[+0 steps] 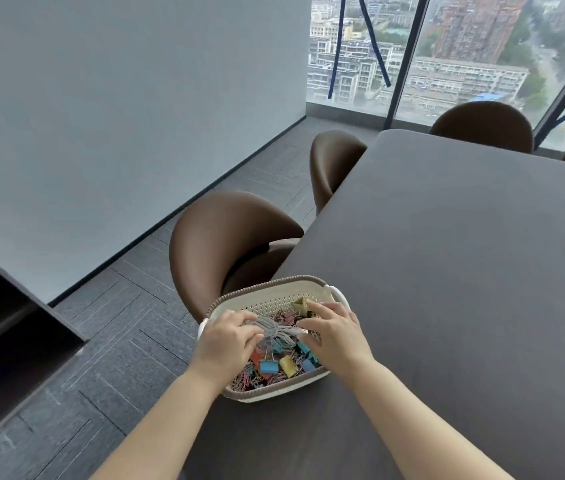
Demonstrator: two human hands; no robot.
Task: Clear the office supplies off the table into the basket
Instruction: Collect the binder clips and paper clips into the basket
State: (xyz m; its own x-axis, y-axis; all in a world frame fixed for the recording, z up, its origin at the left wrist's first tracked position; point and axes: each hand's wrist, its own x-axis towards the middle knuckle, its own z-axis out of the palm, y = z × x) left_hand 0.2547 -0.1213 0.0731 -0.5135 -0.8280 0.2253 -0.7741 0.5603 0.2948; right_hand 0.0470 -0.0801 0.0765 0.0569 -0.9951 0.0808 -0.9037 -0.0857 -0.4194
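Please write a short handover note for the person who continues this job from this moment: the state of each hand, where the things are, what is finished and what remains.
Left hand: inside the basket, fingers on the coiled grey cable.
Right hand: also over the basket, fingertips at the cable's plug end. Whether either hand really grips the cable cannot be told.
Things: the basket stands at the table edge, next to a brown chair. It holds coloured binder clips, paper clips and the cable.
Done: no supplies show on the visible tabletop.
Left: settle the cable in, withdraw both hands, check the parts of the table outside the view.
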